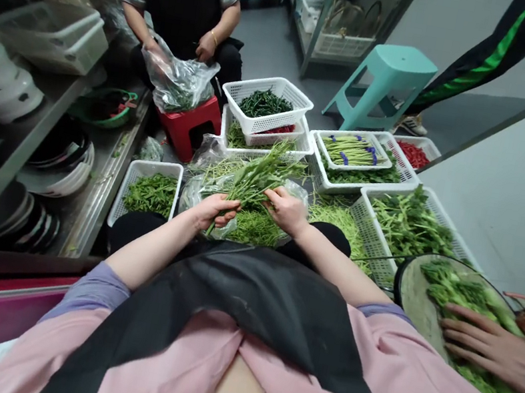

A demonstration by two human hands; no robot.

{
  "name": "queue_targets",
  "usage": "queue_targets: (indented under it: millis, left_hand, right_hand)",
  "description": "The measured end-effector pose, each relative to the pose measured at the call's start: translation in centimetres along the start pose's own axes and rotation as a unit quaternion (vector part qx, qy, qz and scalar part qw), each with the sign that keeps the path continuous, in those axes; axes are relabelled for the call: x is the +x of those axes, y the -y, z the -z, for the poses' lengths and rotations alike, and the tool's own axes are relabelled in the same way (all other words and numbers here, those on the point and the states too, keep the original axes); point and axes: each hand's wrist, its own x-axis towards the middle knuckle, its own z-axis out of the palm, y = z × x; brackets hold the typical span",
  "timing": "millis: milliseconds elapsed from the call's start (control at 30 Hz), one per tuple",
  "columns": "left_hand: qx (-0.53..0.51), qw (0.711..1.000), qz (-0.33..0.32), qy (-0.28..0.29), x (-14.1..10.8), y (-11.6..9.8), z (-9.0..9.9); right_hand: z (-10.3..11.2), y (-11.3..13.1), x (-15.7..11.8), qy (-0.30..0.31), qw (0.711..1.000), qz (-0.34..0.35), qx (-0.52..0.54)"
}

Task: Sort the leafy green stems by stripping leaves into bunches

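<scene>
My left hand is closed around the lower stems of a bunch of leafy greens, whose leafy tops point up and away to the right. My right hand pinches at the right side of the same bunch, its fingertips among the stems. Below both hands, loose green stems lie in an open clear plastic bag. To the left stands a white basket of short cut greens. More pale green stems are heaped to the right of the bag.
White baskets of chillies, bundled stalks and leafy greens stand ahead and right. A person sits behind a red stool. Another person's hand rests over vegetables at right. A teal stool and metal shelving flank the area.
</scene>
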Motion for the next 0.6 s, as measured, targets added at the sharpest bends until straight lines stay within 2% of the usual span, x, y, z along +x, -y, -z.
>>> queue_targets:
  millis: [133,233,400,467,600]
  left_hand:
    - [-0.044,0.999,0.020,0.011,-0.6,0.0,-0.1]
    - [-0.057,0.998,0.013,0.002,-1.0,0.5,0.3]
    - [-0.065,0.998,0.007,0.017,-1.9,1.0,1.1]
    - [-0.055,0.998,0.007,0.018,-2.2,1.1,1.2]
    - [-0.021,1.000,0.006,0.019,-2.4,0.8,0.8]
  right_hand:
    - [-0.9,0.9,0.2,-0.056,0.997,-0.040,0.035]
    - [-1.3,0.3,-0.1,-0.105,0.988,-0.083,0.071]
    - [0.4,-1.7,-0.5,-0.260,0.943,-0.145,0.151]
    - [1.5,-1.8,-0.4,-0.261,0.941,-0.128,0.171]
    - [2.8,-0.6,-0.1,-0.153,0.983,-0.044,0.090]
